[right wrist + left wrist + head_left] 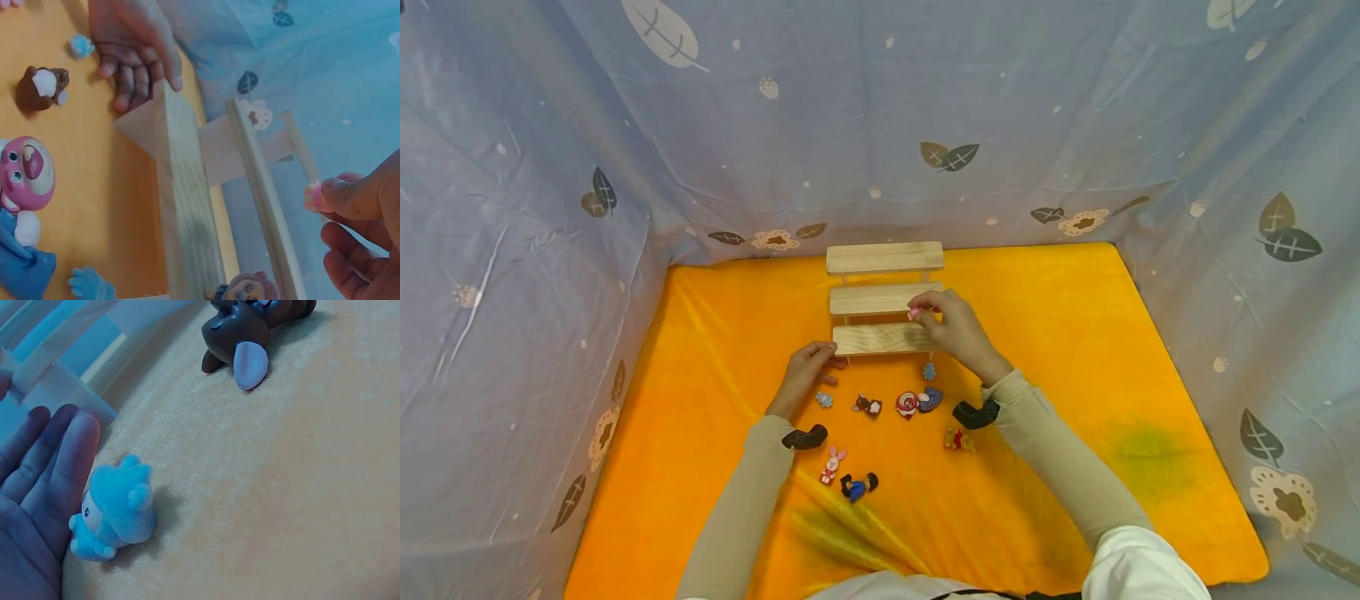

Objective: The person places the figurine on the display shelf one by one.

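My right hand (pixel 958 332) is over the right part of a three-step wooden shelf (pixel 880 339), pinching a small pink figure (pixel 914 313) between thumb and fingers. The right wrist view shows this pink figure (pixel 316 197) at the fingertips of my right hand (pixel 369 219). My left hand (pixel 805 375) touches the left end of the lowest step, its other fingers extended below. Beside the left hand (pixel 37 487) in the left wrist view is a small blue figure (pixel 122 509). A pink-haired figure (pixel 250 287) shows at the steps' near end, partly cut off.
In front of the shelf on the yellow cloth (pixel 737 517) lie a brown mouse figure (pixel 868 406), a pink bear (pixel 906 405), a blue-clothed figure (pixel 931 400), another blue figure (pixel 929 372), a yellow bear (pixel 958 440), a pink rabbit (pixel 831 467) and a dark-haired figure (pixel 857 487). Patterned curtains (pixel 820 125) surround it.
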`<action>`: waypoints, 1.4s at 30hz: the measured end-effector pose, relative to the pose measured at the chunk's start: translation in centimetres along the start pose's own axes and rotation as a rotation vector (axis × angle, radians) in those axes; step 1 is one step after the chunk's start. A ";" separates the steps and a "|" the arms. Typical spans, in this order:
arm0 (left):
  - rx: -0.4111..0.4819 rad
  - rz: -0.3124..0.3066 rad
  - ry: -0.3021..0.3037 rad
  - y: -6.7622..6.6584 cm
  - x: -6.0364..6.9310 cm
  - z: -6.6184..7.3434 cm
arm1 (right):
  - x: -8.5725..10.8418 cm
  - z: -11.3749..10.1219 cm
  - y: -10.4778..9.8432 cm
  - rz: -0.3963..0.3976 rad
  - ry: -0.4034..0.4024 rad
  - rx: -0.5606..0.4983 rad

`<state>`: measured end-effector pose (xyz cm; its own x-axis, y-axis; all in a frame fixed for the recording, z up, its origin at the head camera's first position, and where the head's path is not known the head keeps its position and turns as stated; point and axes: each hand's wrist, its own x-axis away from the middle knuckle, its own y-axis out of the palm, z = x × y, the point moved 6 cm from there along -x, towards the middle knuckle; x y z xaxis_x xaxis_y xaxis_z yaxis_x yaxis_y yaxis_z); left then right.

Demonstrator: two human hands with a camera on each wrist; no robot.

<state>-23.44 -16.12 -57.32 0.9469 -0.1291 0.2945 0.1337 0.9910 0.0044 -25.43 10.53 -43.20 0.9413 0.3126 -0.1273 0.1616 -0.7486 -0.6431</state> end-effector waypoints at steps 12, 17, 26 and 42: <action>0.005 -0.010 -0.009 0.0 0.0 0.0 | 0.1 0.9 1.1 -0.028 0.005 0.018; 0.003 -0.003 -0.003 0.0 -0.1 -0.1 | 0.4 1.2 1.3 -0.008 -0.009 0.049; 0.003 0.001 -0.003 -0.1 -0.1 -0.2 | 0.2 1.8 1.9 0.000 -0.027 0.112; 0.019 -0.037 -0.021 0.0 0.3 0.8 | 0.1 2.5 2.9 0.006 -0.051 0.263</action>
<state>-23.37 -16.13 -56.42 0.9349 -0.1655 0.3140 0.1633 0.9860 0.0336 -25.56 9.83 -46.94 0.9246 0.3428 -0.1658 0.0670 -0.5751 -0.8154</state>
